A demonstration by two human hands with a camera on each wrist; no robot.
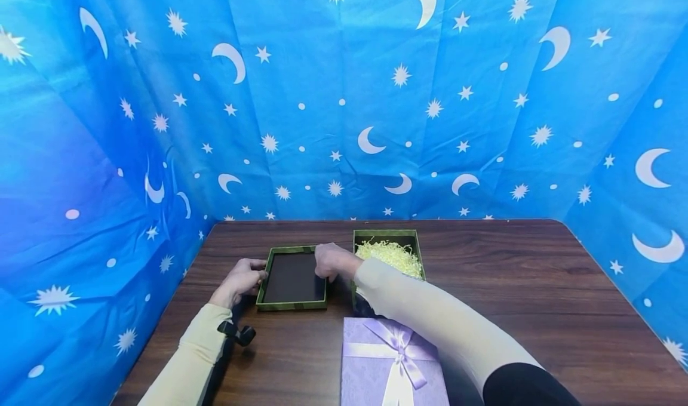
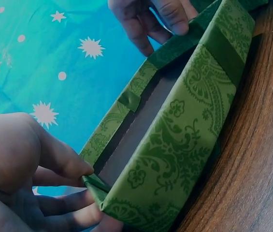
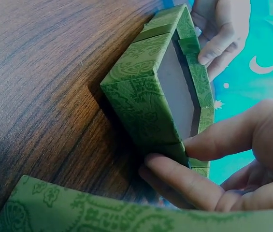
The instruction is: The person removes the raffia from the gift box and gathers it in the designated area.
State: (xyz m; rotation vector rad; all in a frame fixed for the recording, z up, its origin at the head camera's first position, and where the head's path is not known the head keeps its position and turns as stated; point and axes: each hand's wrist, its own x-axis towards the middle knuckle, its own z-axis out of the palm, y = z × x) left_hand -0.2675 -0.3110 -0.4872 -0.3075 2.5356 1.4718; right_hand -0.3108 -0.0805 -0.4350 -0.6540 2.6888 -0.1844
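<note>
A shallow green paisley box lid (image 1: 292,277) lies on the table, open side up, with a dark inside. My left hand (image 1: 242,280) pinches its left wall, the thumb over the rim and the fingers outside, as the left wrist view shows. On the opposite wall, my right hand (image 3: 252,164) grips the rim between thumb and fingers. To the right stands a matching green box (image 1: 421,252) filled with pale yellow shredded paper (image 1: 389,255). My right forearm crosses over its front part and hides it.
Nearer to me is a lilac gift box (image 1: 362,376) with a satin ribbon bow (image 1: 400,349), under my right sleeve. The brown wooden table (image 1: 510,274) ends at a blue moon-and-star curtain (image 1: 322,95) behind and on both sides.
</note>
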